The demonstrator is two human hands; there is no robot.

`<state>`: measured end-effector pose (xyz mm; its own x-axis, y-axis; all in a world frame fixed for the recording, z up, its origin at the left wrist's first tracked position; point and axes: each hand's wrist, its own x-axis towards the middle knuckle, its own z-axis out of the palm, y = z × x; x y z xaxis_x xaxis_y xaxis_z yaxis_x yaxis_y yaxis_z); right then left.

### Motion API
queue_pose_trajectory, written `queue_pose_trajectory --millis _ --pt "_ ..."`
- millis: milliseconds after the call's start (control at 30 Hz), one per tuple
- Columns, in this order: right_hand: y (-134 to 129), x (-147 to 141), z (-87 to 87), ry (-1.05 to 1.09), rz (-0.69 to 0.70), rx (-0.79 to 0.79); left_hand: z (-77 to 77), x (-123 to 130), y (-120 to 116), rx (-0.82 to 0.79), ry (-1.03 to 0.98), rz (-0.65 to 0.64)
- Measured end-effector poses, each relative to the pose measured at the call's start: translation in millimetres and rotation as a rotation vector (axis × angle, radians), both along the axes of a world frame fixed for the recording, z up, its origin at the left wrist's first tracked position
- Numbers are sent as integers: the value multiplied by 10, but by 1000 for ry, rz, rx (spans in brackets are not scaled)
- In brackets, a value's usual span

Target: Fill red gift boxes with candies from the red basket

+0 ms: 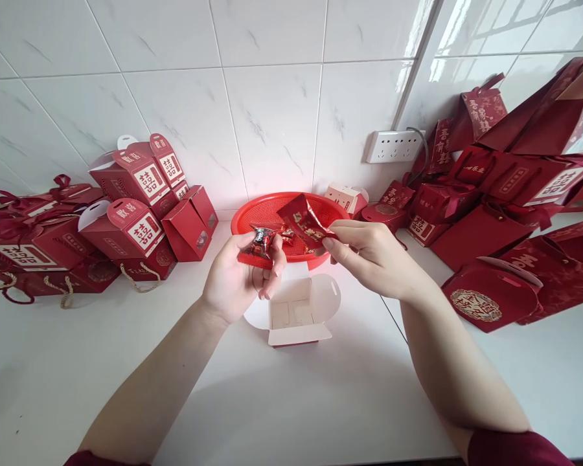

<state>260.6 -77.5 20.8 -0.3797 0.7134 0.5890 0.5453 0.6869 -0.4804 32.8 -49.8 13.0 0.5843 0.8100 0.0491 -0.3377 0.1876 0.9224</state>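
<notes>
My left hand [238, 275] is raised palm up, its fingers curled round a small wrapped candy [262, 241] with a dark and red shiny wrapper. Between the thumb and fingers of my right hand [364, 252] is a flat red packet [304, 223] with gold characters, tilted above the basket. Behind both hands stands a red plastic basket [243, 213] with several red-wrapped pieces in it. Below the hands an open gift box [298, 336] sits on the table, its white inside facing up and its flaps spread. The left hand covers part of one flap.
Stacked red gift boxes [126, 226] fill the left side. More red boxes and bags [490, 188] crowd the right, near a power strip [396, 147] with a cable against the tiled wall [272, 97]. A pale box [347, 197] stands beside the basket on the white table [291, 401].
</notes>
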Motion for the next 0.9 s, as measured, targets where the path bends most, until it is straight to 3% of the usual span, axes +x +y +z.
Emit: queue_pose_trajectory --millis 367,533,767,833,900 --pt "-9 9 2 -27 -11 -32 -22 -19 20 100 65 96" --pt "-10 22 10 -21 1 -78 -55 -18 58 102 63 43" --pt "-8 69 20 53 384 -278 -112 10 64 334 120 45" --pt "-13 70 20 48 385 -304 -114 5 51 349 140 109" --pt "-17 60 23 49 294 -328 -111 -3 33 404 174 199"
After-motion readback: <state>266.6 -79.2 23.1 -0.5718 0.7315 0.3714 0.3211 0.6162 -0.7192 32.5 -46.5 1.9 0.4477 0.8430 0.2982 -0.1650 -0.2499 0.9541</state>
